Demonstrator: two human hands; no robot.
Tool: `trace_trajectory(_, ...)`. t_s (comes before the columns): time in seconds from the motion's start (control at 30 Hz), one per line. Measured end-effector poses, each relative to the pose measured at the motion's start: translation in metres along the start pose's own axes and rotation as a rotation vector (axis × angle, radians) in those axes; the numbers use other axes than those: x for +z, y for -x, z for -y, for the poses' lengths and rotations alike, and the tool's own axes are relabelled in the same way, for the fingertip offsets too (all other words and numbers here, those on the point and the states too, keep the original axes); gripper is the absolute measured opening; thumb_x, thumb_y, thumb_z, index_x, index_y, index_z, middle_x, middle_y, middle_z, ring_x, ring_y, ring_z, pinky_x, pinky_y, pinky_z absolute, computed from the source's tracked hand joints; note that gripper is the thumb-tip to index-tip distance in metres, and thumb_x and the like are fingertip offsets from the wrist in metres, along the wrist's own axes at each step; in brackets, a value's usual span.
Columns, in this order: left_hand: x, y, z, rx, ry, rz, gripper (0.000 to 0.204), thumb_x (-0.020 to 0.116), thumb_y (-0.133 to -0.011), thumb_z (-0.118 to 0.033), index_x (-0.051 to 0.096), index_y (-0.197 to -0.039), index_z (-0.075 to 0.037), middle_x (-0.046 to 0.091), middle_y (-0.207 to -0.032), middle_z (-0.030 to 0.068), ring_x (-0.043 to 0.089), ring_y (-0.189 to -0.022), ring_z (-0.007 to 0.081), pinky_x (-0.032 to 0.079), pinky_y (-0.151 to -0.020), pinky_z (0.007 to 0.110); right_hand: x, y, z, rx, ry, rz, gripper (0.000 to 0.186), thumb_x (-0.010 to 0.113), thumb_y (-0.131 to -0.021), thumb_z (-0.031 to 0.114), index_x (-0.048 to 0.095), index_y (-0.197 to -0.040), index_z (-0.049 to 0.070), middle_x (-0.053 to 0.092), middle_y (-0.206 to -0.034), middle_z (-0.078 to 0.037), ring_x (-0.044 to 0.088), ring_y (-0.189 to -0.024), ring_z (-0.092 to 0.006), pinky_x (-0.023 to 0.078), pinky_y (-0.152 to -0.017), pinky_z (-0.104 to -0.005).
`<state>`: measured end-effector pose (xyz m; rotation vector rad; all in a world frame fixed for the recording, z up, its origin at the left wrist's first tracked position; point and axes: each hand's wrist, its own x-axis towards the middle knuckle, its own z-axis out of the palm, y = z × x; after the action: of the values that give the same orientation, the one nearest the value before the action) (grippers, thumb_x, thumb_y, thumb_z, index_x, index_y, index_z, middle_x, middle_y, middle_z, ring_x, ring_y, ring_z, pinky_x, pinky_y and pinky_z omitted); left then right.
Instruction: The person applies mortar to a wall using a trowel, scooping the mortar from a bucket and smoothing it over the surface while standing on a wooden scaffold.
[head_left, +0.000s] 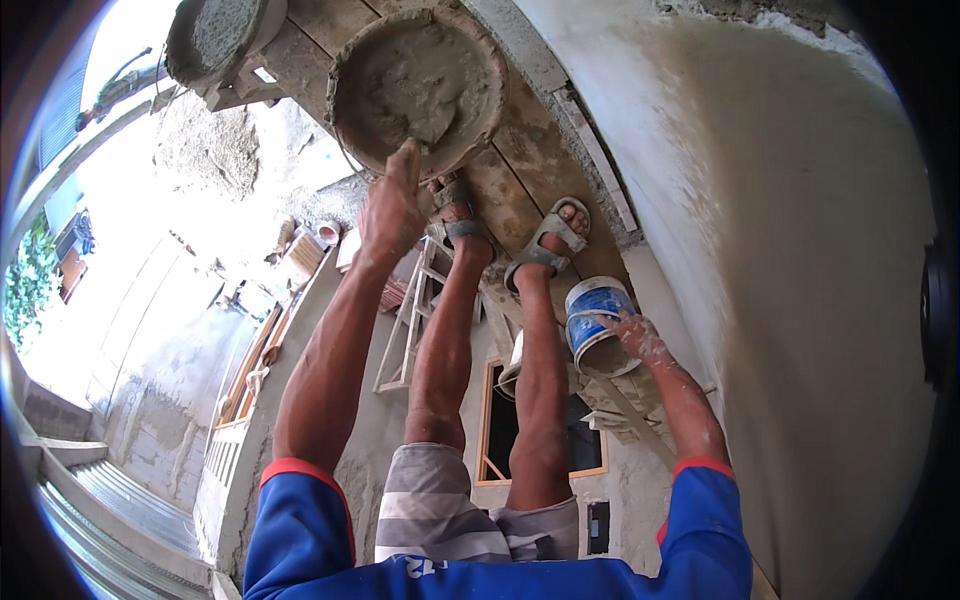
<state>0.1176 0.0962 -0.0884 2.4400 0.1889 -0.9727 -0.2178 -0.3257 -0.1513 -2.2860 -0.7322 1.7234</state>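
Observation:
A wide round tub (342,128) of wet grey mortar (390,70) stands on the planks ahead of me. My left hand (393,215) is closed at the tub's near rim, around the handle of what looks like a trowel (434,122). Its mortar-coated blade rests in the mix, and most of the handle is hidden by my fingers. Down at my right, a blue and white bucket (597,301) hangs tilted beside my sandalled foot. My right hand (643,338), smeared with mortar, grips its side near the rim.
Wooden planks (515,185) carry my feet high above the ground. A smooth plastered wall (800,300) rises close on the right. Another mortar-filled container (215,35) stands far left. Below are a ladder (408,325), a window frame (490,425) and a sand pile (210,145).

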Motion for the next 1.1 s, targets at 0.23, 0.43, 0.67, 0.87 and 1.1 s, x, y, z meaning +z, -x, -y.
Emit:
trace_trajectory(0.23, 0.02, -0.013, -0.015, -0.514, 0.968, 0.022, 0.065, 0.059, -0.083, -0.019, 0.033, -0.14, -0.003, 0.059, -0.074, 0.0081, 0.055, -0.051, 0.0189, 0.043, -0.043, 0.032, -0.06, 0.006, 0.026, 0.195, -0.046, 0.16, 0.074, 0.051, -0.083, 0.003, 0.031, -0.149, 0.03, 0.054, -0.128, -0.03, 0.061, -0.11, -0.0365, 0.049, -0.094, -0.0434)
trace_trajectory(0.43, 0.068, 0.01, -0.016, -0.499, 1.15, -0.293, 0.055, 0.059, -0.088, -0.019, 0.034, -0.131, 0.004, 0.054, -0.081, 0.0071, 0.054, -0.058, 0.0138, 0.045, -0.049, 0.028, -0.263, -0.047, 0.097, 0.109, -0.949, -0.493, 0.05, 0.054, -0.093, 0.015, 0.043, -0.14, 0.003, 0.063, -0.114, -0.019, 0.066, -0.096, -0.0277, 0.051, -0.085, -0.0352)
trace_trajectory(0.67, 0.074, 0.025, -0.049, -0.212, 0.934, -0.351, 0.049, 0.058, -0.084, -0.015, 0.043, -0.125, 0.007, 0.06, -0.097, 0.0166, 0.061, -0.084, 0.0226, 0.052, -0.075, 0.035, -0.404, -0.159, 0.139, 0.168, -1.115, -0.397, 0.071, 0.057, -0.089, 0.043, 0.041, -0.139, -0.005, 0.057, -0.122, -0.024, 0.057, -0.111, -0.0337, 0.048, -0.09, -0.0382)
trace_trajectory(0.87, 0.071, 0.049, -0.006, -0.52, 1.414, -0.136, 0.061, 0.06, -0.085, -0.014, 0.035, -0.138, 0.002, 0.058, -0.101, 0.0139, 0.053, -0.052, 0.0151, 0.041, -0.042, 0.026, -0.404, -0.164, 0.14, 0.26, -0.594, -0.315, 0.057, 0.059, -0.077, 0.024, 0.05, -0.123, -0.009, 0.062, -0.112, -0.028, 0.063, -0.102, -0.0384, 0.05, -0.085, -0.0473)
trace_trajectory(1.1, 0.097, 0.011, 0.033, -0.697, 1.963, -0.102, 0.055, 0.061, -0.089, -0.019, 0.034, -0.135, -0.008, 0.056, -0.104, 0.0149, 0.06, -0.067, 0.0231, 0.049, -0.049, 0.034, -0.515, -0.067, 0.166, 0.124, 0.364, -0.406, 0.058, 0.057, -0.08, 0.015, 0.045, -0.136, 0.006, 0.067, -0.095, -0.022, 0.065, -0.089, -0.0389, 0.051, -0.081, -0.0504)
